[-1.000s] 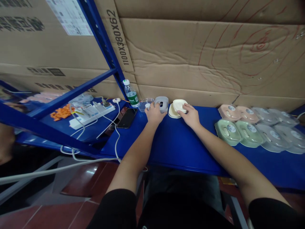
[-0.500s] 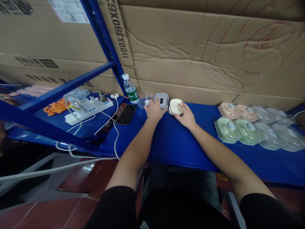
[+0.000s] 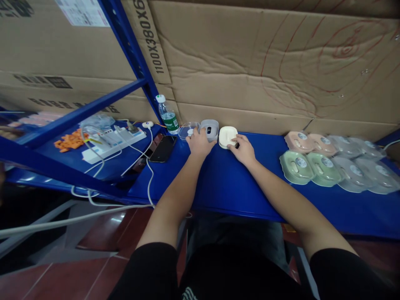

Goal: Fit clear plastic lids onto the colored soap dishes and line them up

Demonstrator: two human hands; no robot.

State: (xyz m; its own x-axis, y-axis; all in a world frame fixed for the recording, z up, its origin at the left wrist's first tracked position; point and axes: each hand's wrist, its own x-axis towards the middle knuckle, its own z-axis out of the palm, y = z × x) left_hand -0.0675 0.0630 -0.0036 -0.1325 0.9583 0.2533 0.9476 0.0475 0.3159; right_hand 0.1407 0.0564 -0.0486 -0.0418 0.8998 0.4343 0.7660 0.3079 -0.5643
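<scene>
My left hand (image 3: 199, 143) is at the front of a small grey square box (image 3: 212, 126) with a dark oval opening. Its thumb and fingers lie around the box's near side. Left of it, partly behind my fingers, is a clear plastic cover (image 3: 188, 125) with a round white label. My right hand (image 3: 243, 151) grips the right edge of a cream square box (image 3: 227, 134) with rounded corners, which sits flat on the blue shelf (image 3: 237, 183). The undersides of both boxes are hidden.
Pink, green and grey packaged boxes (image 3: 323, 168) stand in two rows at the right. A water bottle (image 3: 170, 121), a phone (image 3: 163, 148), a power strip (image 3: 117, 146), cables and orange pieces (image 3: 70, 141) lie left. Cardboard (image 3: 218, 91) backs the shelf.
The cream box, tilted before, now lies flatter, and my right fingers have drawn back from its top to its right edge. My left hand stays by the grey box.
</scene>
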